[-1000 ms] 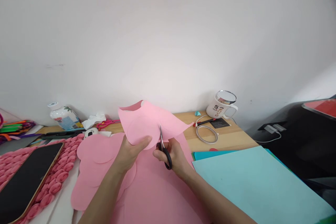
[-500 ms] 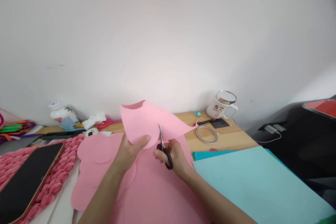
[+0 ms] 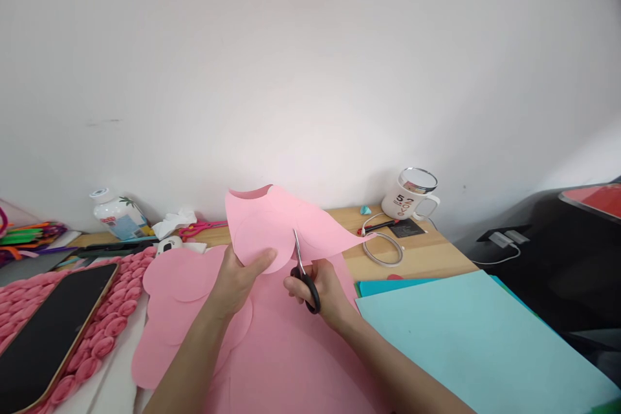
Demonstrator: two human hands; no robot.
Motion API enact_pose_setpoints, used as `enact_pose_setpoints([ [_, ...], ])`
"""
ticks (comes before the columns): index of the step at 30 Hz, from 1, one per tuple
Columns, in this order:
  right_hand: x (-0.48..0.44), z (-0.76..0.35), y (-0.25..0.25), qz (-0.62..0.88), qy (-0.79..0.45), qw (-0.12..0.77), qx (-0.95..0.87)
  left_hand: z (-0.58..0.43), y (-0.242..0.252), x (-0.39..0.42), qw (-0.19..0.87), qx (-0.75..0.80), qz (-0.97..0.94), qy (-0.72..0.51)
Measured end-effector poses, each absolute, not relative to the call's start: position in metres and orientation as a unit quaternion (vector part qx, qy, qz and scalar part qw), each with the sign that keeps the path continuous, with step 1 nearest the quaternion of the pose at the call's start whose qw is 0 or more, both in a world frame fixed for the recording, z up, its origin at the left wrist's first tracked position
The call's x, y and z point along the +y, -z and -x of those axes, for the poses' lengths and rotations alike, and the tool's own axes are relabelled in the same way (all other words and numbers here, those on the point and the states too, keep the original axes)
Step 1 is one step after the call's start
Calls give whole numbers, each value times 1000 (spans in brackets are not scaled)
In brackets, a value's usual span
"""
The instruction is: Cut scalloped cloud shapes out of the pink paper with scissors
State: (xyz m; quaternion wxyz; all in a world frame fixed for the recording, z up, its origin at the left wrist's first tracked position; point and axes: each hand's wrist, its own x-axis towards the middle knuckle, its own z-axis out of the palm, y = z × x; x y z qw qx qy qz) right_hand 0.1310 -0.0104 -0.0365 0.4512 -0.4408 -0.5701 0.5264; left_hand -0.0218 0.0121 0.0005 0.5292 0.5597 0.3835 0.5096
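My left hand (image 3: pixel 242 278) pinches a curled sheet of pink paper (image 3: pixel 272 223) by its lower edge, thumb on the near face. A faint round outline shows on the paper near the thumb. In my right hand (image 3: pixel 323 288) are black-handled scissors (image 3: pixel 306 281), fingers through the loops, with the blades pointing up into a cut in the sheet. To the left of the cut the paper has a rounded edge; to the right a strip tapers to a point. Beneath my hands lie a larger pink sheet (image 3: pixel 291 343) and several round-edged pink pieces (image 3: pixel 189 304).
A phone (image 3: pixel 53 330) rests on a pink braided mat (image 3: pixel 114 323) at left. Along the wall stand a white bottle (image 3: pixel 119 213), pink scissors (image 3: pixel 198 228) and a mug (image 3: pixel 407 197). A coiled cable (image 3: pixel 383 250) and light blue paper (image 3: pixel 470 336) lie at right.
The pink sheet has shifted slightly right, and its pointed strip reaches further over the cable. Both hands and the scissors stay nearly where they were.
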Motion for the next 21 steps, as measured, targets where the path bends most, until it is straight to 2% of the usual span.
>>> enact_pose_setpoints([
  [11, -10, -130, 37, 465, -524, 439, -562, 20, 0, 14, 539, 373, -530, -538],
  [16, -9, -129, 37, 458, -523, 455, -556, 9, 0, 9, 584, 320, -531, -523],
  [21, -11, -126, 40, 421, -572, 490, -505, 3, 1, 7, 605, 305, -492, -547],
])
